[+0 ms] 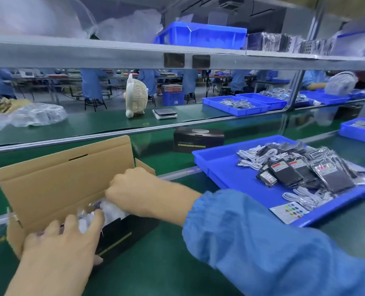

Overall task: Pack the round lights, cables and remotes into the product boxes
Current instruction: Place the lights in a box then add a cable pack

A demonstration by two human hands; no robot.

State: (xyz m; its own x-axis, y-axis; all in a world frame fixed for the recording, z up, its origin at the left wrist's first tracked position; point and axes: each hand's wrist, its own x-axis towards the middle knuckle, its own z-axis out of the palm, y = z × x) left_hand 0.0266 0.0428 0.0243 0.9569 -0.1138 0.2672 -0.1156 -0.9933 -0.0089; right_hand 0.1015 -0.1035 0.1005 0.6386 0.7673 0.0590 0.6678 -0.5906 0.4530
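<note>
Matt brown cardboard box [55,184] (glossy black outside), crinkly clear plastic wrap [111,210] inside, smooth blue plastic tray [220,165].

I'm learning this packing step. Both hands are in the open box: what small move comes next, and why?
Probably press the bagged contents flat: they sit bunched above the box rim under the left hand and right hand, while the lid stands open.

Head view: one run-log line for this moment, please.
step: packing open box | left hand: on bagged items in box | right hand: pressing bagged items | tray: cables, remotes remain
</note>
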